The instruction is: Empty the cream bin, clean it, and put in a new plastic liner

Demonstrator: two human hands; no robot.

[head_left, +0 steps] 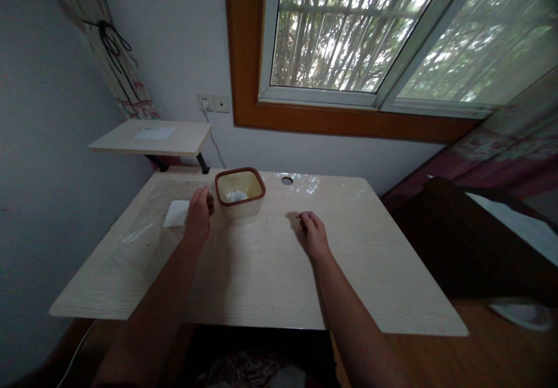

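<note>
My left hand (199, 212) is closed, with its fingers curled and the thumb side towards a plastic basket (239, 200). What these fingers hold, if anything, is hidden. Just left of that hand is a white paper square (175, 214), its right edge partly covered by the hand. The basket is pale yellow with a brown rim, and something white and crumpled (237, 196) lies inside it. To the right of the basket, my right hand (314, 234) is low over the tabletop with its fingers curled together and nothing visible in them.
Both hands are over a pale wooden desk (270, 283) with a round cable hole (286, 181) near its back edge. A small raised shelf (187, 138) at the back left carries a white label. A plugged-in socket (206, 102) and a window (331, 33) are on the wall behind.
</note>
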